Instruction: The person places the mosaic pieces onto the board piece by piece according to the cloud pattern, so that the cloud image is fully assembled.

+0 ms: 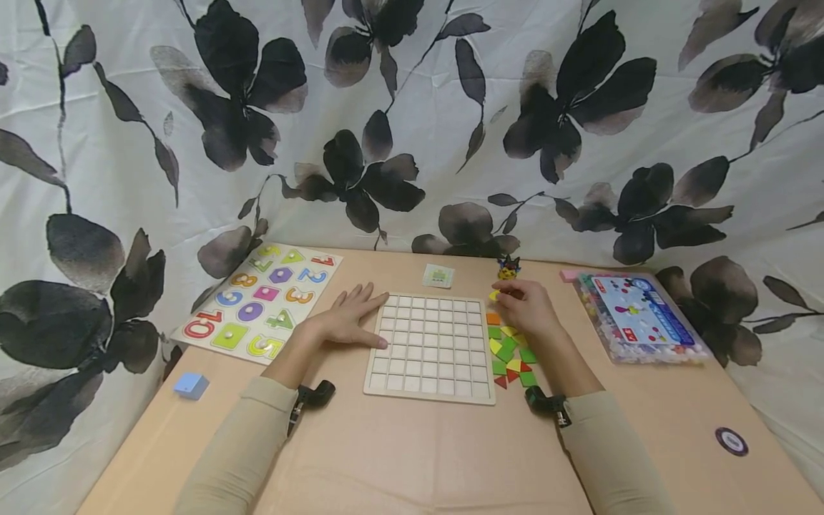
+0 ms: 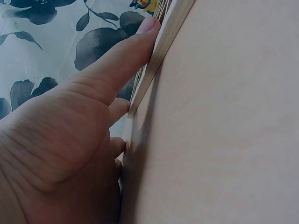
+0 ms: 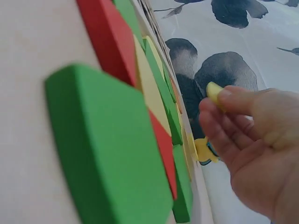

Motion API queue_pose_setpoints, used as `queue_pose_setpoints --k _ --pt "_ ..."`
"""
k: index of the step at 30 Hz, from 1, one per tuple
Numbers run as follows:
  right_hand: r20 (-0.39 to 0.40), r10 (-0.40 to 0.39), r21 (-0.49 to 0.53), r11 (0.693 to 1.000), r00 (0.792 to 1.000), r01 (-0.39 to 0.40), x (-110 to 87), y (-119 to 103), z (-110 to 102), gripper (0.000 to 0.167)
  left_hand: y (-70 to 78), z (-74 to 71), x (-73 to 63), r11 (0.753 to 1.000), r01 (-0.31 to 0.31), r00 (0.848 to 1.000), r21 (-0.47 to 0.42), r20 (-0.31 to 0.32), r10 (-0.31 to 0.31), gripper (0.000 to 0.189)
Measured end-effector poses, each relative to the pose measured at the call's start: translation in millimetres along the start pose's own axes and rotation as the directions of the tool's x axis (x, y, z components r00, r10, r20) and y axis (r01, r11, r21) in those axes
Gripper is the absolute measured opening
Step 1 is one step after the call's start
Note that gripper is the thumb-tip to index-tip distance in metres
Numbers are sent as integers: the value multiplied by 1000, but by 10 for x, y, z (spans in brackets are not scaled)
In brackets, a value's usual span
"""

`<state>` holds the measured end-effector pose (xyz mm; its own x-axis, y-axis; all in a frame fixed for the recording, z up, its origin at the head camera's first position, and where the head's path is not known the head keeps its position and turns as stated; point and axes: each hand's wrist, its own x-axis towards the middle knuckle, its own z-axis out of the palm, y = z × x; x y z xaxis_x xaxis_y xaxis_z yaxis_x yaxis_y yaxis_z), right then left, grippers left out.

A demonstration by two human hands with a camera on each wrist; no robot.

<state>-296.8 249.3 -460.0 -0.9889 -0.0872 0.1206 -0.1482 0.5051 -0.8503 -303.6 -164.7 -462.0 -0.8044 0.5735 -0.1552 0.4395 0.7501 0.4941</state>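
Observation:
A pale wooden grid board (image 1: 430,399) lies in the middle of the table, its square cells bare. My left hand (image 1: 337,322) rests at its left side with fingers spread. In the left wrist view the thumb (image 2: 126,53) lies against the board's edge. Between thumb and fingertips my right hand (image 1: 531,307) pinches a small yellow piece (image 3: 214,92), held above the table beyond the board's right side. Loose flat tiles in green, yellow, red and orange lie along that side, among them a green tile (image 3: 117,154) and a red tile (image 3: 107,37).
Back left lies a number-and-shape puzzle board (image 1: 260,304). A blue block (image 1: 191,386) sits at the left. Behind the grid are a small card (image 1: 438,276) and a yellow figurine (image 1: 508,267). At the right are a clear case (image 1: 637,318) and a round disc (image 1: 732,441).

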Motion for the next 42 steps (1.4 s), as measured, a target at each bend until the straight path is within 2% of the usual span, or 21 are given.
queue_pose_setpoints --k 5,10,14,18,21,25,31,38,42 --pt "10 13 120 993 1000 -14 -41 -104 9 32 -23 14 7 999 -22 1000 -23 -15 22 116" --pt "46 3 115 993 999 -8 -50 -223 49 29 -58 33 12 999 -35 999 -35 -28 34 116" --pt "82 -88 104 991 993 79 -44 -336 107 21 -50 28 3 999 -31 999 -35 -25 30 116" --pt "105 -195 96 978 975 185 -59 -435 175 13 -9 -4 -19 999 -27 1000 -35 -16 26 116" --pt "118 -257 70 966 959 250 -83 -492 223 14 -17 6 -18 999 -35 999 -32 -22 34 116" --pt "128 -302 73 953 945 295 -112 -544 290 23 -1 2 -19 999 -18 1000 -28 -19 18 115" --pt "125 -325 124 943 937 310 -137 -662 380 25 16 -13 -17 1000 -4 1000 -2 -6 4 112" --pt "99 -333 84 942 938 326 -97 -792 505 9 45 -46 -33 1000 11 1000 15 5 -11 110" --pt "113 -323 130 942 940 308 -58 -856 590 8 34 -37 -35 1000 14 1000 2 0 -14 110"
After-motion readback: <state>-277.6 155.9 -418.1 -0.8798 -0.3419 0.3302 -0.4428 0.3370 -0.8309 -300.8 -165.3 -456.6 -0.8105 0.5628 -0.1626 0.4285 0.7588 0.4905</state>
